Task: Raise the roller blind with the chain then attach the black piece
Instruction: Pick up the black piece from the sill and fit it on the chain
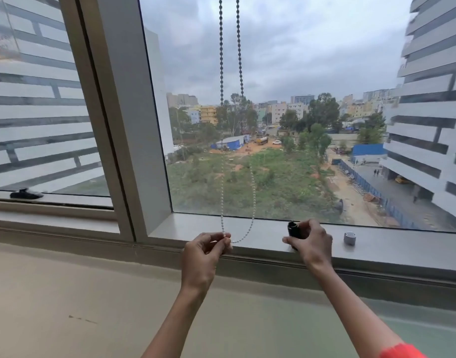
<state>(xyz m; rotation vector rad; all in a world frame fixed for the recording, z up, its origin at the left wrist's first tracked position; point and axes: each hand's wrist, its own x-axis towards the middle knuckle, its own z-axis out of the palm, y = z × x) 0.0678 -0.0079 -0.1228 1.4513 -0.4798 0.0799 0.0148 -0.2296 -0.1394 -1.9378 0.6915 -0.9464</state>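
A white beaded chain (253,197) hangs in a loop from above the window, both strands running down in front of the glass. My left hand (205,251) pinches the bottom of the loop's left strand just above the sill. My right hand (312,245) grips a small black piece (294,229), held upright over the window sill (402,244) a short way right of the chain loop. The roller blind itself is out of view above the frame.
A small grey cap-like part (350,238) stands on the sill to the right of my right hand. A thick grey window post (128,125) rises on the left. A black window handle (26,194) lies on the left pane's frame.
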